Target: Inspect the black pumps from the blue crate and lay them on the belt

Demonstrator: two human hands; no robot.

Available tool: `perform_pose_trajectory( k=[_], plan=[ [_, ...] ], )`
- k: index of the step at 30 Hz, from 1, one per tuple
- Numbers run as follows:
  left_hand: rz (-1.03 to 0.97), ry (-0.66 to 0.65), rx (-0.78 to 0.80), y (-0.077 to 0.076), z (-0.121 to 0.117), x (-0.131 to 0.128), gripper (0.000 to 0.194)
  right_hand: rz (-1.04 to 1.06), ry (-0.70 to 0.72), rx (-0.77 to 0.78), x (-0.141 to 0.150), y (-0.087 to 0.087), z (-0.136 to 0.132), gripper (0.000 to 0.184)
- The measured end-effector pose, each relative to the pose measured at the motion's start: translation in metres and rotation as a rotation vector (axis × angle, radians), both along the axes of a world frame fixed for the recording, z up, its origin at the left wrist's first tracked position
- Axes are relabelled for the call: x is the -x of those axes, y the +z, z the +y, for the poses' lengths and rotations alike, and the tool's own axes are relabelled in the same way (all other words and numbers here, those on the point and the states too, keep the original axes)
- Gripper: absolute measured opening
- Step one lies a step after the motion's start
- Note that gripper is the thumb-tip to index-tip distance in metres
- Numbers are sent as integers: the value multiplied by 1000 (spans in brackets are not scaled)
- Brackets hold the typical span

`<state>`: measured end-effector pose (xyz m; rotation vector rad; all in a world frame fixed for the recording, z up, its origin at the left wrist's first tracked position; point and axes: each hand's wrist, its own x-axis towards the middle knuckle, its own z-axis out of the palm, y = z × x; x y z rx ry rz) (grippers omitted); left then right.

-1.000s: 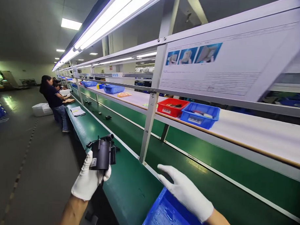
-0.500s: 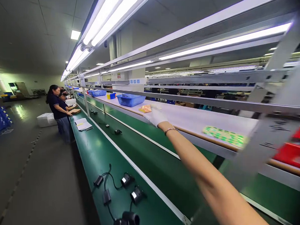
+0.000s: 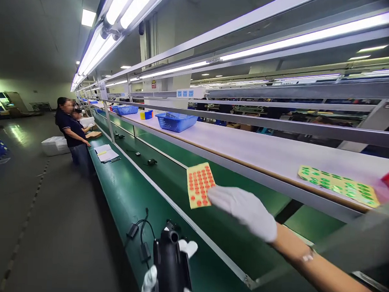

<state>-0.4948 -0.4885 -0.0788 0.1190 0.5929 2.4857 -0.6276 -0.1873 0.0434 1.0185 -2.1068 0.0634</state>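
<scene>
My right hand (image 3: 243,209), in a white glove, pinches a yellow sheet of red round stickers (image 3: 199,185) and holds it above the green conveyor belt (image 3: 168,179). At the bottom edge, my gloved left hand (image 3: 164,281) is wrapped round a black cylindrical device (image 3: 171,264) with a short nozzle on top. Only some of its fingers show. A black adapter with a cable (image 3: 137,235) lies on the green bench just beyond the device.
A second sheet with green stickers (image 3: 336,185) lies on the white shelf (image 3: 261,150). Blue baskets (image 3: 176,121) stand farther along it. Two people (image 3: 72,133) work at the far left beside papers (image 3: 106,153) and a white box (image 3: 54,144). Small black parts (image 3: 152,161) lie on the belt.
My right hand has come back from the white shelf with the red sticker sheet pinched in it. The black device in my left hand has risen back into view.
</scene>
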Motion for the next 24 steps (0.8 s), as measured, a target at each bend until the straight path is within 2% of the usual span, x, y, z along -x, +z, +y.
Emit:
perform_pose_trajectory(
  k=[3, 5, 9, 12, 15, 17, 19, 22, 24],
  plan=[
    [43, -85, -76, 15, 15, 2, 65, -46, 127, -105, -70, -13, 6, 46],
    [72, -123, -49, 25, 26, -1, 61, -116, 182, -104, -103, -20, 18, 53],
    [156, -101, -1, 35, 52, -20, 63, -296, 158, 34, -143, -30, 47, 59],
    [213, -73, -7, 37, 69, -39, 63, -321, 171, 77, -163, -25, 56, 52],
    [251, -45, -12, 38, 81, -54, 58, -290, 96, 65, -182, -16, 50, 36],
    [278, -37, -11, 39, 87, -63, 57, -307, 21, 91, -195, -14, 42, 42],
    [291, -49, -4, 39, 91, -71, 58, -317, -47, 202, -209, -15, 33, 39],
    [286, -70, 7, 40, 96, -81, 64, -269, -169, 401, -230, -16, 17, 18],
    [280, -83, 11, 41, 97, -86, 71, -277, -176, 447, -241, -13, 8, 19]
  ],
)
